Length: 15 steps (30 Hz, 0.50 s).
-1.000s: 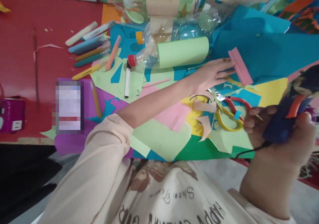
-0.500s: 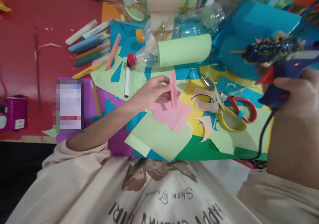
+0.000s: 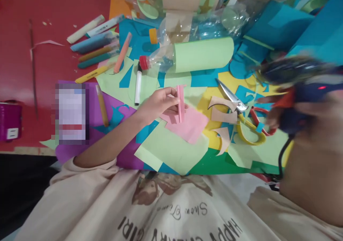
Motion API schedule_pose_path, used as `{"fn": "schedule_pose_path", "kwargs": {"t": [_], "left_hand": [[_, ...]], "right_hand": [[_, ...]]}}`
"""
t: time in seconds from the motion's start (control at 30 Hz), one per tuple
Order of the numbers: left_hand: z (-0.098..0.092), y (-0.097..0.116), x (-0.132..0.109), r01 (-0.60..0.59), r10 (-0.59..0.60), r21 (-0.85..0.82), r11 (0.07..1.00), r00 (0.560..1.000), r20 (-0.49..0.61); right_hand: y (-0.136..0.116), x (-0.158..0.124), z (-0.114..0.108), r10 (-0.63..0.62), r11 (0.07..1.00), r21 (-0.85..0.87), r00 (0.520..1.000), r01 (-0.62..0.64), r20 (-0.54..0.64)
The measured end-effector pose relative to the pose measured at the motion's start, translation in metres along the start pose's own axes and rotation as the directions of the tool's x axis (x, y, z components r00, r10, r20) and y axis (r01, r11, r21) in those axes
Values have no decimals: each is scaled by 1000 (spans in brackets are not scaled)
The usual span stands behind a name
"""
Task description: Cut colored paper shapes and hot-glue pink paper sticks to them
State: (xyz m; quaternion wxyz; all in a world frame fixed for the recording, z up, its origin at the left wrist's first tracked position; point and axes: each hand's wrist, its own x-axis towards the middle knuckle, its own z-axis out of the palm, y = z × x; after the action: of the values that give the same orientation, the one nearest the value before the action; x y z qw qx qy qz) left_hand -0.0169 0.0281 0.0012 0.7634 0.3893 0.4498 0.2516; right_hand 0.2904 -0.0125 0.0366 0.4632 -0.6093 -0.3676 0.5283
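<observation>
My left hand (image 3: 158, 103) pinches a narrow folded pink paper strip (image 3: 180, 103), holding it upright above a pink paper sheet (image 3: 191, 124) among coloured paper cut-outs. My right hand (image 3: 308, 112), blurred by motion at the right edge, grips a dark blue glue gun (image 3: 297, 80) with a red light and a black cord hanging down. Scissors (image 3: 245, 117) with red and yellow handles lie between the two hands on yellow paper.
A plastic bottle wrapped in light green paper (image 3: 198, 55) lies behind the hands, with more clear bottles beyond it. Several markers (image 3: 96, 51) lie at the left on the red surface (image 3: 40, 15). A purple box (image 3: 10, 121) sits at the far left.
My left hand picked the pink strip up from the blue paper at the right and brought it back to the middle. The right hand lifted the glue gun up and shifted it slightly.
</observation>
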Motion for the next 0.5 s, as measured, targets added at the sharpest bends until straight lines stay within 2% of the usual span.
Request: {"fn": "schedule_pose_path", "kwargs": {"t": [0.1,0.23,0.33,0.5], "left_hand": [[0,-3,-1,-8,8,3,1000,1000,-27],[2,-9,-1,-50,52,37,998,998,-46],[2,-13,0,-77,79,59,995,996,-32],[2,-14,0,-65,69,87,994,996,-53]], "right_hand": [[10,-9,36,116,992,-69,977,-106,177],[19,-6,72,137,989,2,934,-145,331],[24,1,80,147,985,33,926,-169,347],[36,3,77,140,990,-41,930,-133,341]]}}
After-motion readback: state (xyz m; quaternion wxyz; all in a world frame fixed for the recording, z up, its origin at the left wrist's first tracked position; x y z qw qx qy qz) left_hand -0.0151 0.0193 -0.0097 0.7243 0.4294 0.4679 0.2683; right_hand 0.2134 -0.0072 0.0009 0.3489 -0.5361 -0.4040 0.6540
